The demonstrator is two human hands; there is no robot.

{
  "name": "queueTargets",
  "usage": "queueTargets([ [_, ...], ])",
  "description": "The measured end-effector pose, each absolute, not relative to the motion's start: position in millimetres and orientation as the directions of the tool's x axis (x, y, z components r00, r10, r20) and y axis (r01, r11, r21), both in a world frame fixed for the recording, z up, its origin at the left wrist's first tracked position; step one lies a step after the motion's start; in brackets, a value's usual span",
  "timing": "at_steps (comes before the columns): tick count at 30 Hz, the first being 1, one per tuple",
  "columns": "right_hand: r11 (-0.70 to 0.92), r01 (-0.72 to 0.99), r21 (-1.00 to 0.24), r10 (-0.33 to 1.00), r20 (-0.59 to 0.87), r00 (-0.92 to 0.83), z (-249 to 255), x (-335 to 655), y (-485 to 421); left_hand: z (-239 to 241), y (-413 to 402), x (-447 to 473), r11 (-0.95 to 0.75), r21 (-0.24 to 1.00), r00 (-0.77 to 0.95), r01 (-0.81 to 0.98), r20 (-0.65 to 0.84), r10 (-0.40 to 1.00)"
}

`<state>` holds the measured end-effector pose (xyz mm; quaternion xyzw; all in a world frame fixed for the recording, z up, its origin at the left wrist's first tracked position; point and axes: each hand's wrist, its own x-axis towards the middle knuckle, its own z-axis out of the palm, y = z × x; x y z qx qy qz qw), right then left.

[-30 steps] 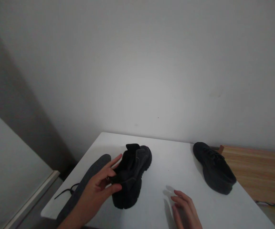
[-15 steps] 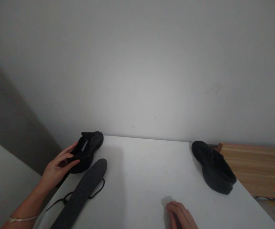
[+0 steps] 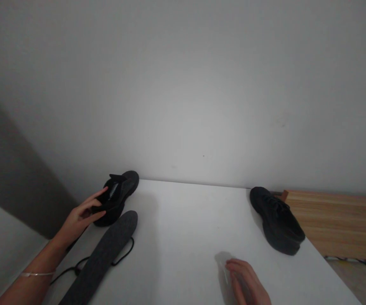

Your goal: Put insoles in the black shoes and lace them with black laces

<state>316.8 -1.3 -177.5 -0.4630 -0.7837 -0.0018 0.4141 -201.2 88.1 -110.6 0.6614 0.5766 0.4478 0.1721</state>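
At the table's far left, my left hand (image 3: 80, 218) is closed on the heel end of a black shoe (image 3: 128, 184), thumb outside and fingers at the opening. This shoe has its tongue raised and shows no laces. Just to its right lies a dark grey insole (image 3: 119, 233), partly covering a loose black shoelace (image 3: 128, 250). My right hand (image 3: 248, 281) hovers near the front edge, loosely curled, with a gap between thumb and fingers and nothing plainly held. The other black shoe (image 3: 278, 222), laced, stands at the right, apart from both hands.
The white table (image 3: 183, 237) meets a pale wall (image 3: 183, 106) at the back. Beyond its right side is a wood-grain panel (image 3: 345, 224). A grey band of shadow or wall runs down at the far left.
My left hand keeps hold of the shoe, its fingers slightly more spread at the opening. My right hand has shifted a little up and right. The view has moved slightly.
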Motion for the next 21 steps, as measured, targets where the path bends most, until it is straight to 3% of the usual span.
queueTargets([
  [4,0.252,0.912,-0.323,0.700,0.712,0.058,-160.5,359.8,12.0,-108.5,88.9,-198.2,-0.267,0.738,-0.034,0.619,0.365,0.930],
  [8,0.019,0.968,-0.250,0.567,0.800,0.196,-150.4,407.1,35.7,-104.0,84.6,-177.6,-0.220,0.588,-0.105,0.778,0.467,0.878],
  [11,0.004,0.986,-0.169,0.631,0.765,0.129,-153.4,436.6,52.5,-96.8,72.4,-148.7,-0.209,0.467,-0.116,0.859,0.576,0.809],
  [14,-0.007,0.993,-0.117,0.701,0.707,0.088,-157.6,459.5,65.7,-88.8,56.2,-116.1,-0.326,0.367,0.011,0.871,0.649,0.760],
  [18,0.104,0.981,-0.162,0.753,0.658,0.029,-152.3,471.4,77.6,-87.9,38.5,-82.6,-0.452,0.194,0.175,0.871,0.735,0.654],
  [21,0.179,0.959,-0.222,0.758,0.653,0.009,-138.8,454.0,74.4,-93.9,26.6,-65.3,-0.526,0.196,0.250,0.827,0.710,0.658],
])
